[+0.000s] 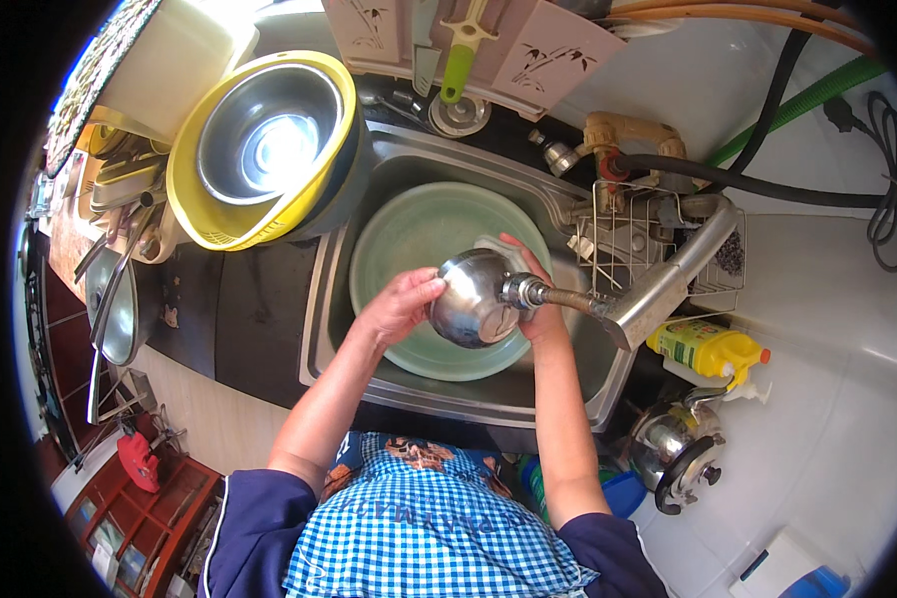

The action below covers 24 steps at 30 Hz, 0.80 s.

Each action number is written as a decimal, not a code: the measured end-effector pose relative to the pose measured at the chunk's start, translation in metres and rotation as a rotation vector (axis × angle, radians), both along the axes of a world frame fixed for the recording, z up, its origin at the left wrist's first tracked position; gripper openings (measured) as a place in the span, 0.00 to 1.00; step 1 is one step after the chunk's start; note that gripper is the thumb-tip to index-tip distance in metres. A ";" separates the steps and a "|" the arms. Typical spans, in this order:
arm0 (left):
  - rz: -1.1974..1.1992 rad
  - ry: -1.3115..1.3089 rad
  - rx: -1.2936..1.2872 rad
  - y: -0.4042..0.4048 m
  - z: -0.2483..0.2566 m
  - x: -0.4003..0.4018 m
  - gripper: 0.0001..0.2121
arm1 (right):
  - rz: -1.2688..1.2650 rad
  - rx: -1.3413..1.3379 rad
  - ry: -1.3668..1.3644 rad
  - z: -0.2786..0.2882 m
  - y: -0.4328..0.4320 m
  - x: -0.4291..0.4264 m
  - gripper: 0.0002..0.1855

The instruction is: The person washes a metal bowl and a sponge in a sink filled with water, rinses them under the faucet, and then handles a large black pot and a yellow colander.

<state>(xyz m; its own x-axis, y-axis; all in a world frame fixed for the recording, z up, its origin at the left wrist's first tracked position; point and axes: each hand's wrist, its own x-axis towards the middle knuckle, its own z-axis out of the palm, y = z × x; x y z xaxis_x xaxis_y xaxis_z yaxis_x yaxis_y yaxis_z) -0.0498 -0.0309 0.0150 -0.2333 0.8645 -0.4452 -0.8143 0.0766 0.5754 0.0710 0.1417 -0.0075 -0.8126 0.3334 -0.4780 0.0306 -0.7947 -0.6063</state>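
Note:
My left hand (405,305) grips the rim of a small stainless steel bowl (467,299), its thumb on the outer side. The bowl is tilted, with its base towards me, beside the faucet nozzle (522,290). On the right side, behind the nozzle, my right hand (540,299) holds a pale cloth or sponge (522,261) against the bowl; some of its fingers are hidden. Beneath both hands a pale green plastic basin (396,224) sits inside the stainless steel sink (327,329).
A yellow colander (187,202) holding a metal bowl (217,142) stands at the upper left. The faucet arm (643,299) and a wire rack (706,282) are on the right, near a yellow bottle (695,347) and a metal kettle (658,441). Cutting boards (542,63) stand behind the sink.

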 end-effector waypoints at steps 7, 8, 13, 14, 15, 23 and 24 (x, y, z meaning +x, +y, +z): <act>-0.310 0.735 -0.155 0.015 -0.022 0.010 0.11 | 0.057 1.522 -0.249 0.002 -0.040 -0.026 0.18; -0.308 0.744 -0.140 0.013 -0.023 0.011 0.11 | 0.073 1.544 -0.237 0.006 -0.050 -0.024 0.18; -0.116 0.744 0.020 0.006 -0.025 0.020 0.17 | 0.155 1.585 -0.124 0.017 -0.056 -0.017 0.17; -0.176 0.607 0.029 0.003 -0.023 0.021 0.17 | 0.152 1.526 -0.128 0.011 -0.047 -0.020 0.17; -0.237 0.469 0.036 0.002 -0.015 0.021 0.17 | 0.148 1.464 -0.133 0.005 -0.038 -0.023 0.17; 0.337 -0.102 0.108 0.018 0.012 0.013 0.15 | -0.256 -0.048 0.102 -0.021 -0.018 -0.007 0.20; 0.489 -0.181 0.089 0.018 -0.011 0.016 0.13 | -0.373 0.188 0.017 -0.025 -0.032 -0.006 0.21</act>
